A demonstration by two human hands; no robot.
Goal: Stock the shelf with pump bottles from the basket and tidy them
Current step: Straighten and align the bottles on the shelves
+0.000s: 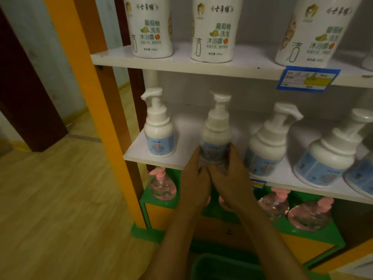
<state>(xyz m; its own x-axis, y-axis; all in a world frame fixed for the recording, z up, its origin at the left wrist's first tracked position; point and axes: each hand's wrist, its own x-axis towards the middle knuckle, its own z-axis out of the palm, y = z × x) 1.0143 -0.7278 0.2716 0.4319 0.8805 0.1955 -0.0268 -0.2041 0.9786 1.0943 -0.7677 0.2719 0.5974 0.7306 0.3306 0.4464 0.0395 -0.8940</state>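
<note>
- The pump bottle (pixel 215 136) in hand stands upright on the middle shelf (pixel 181 156), close to its front edge, second from the left in the row, nozzle turned roughly toward us.
- Both hands cup its lower body: the left hand (pixel 193 180) wraps it from 9 o'clock, the right hand (pixel 232 178) from 3 o'clock, fingers curled round the label and nearly meeting in front. Its base is hidden behind the hands, so I cannot tell whether it rests fully on the board.
- At 9 o'clock of it, apart, stands the leftmost pump bottle (pixel 160 128), spout pointing left.
- At 3 o'clock stands a third pump bottle (pixel 266 144), spout pointing right, then a fourth pump bottle (pixel 331 156); a further one shows only partly at the picture's right edge.
- At 12 o'clock, on the upper shelf (pixel 181 61), stand tall white bottles (pixel 214 31) and a blue price tag (pixel 307 78).
- At 6 o'clock, below, are clear bottles with pink pumps (pixel 162 184) on a green-edged bottom tier.
- At the picture's 6 o'clock edge lies the green basket (pixel 218 266); its contents are too dark to make out.
- Judged from this, stocking is well along: the row is mostly filled. What seems left is settling this bottle and turning the spouts one way, since they now point differently.
</note>
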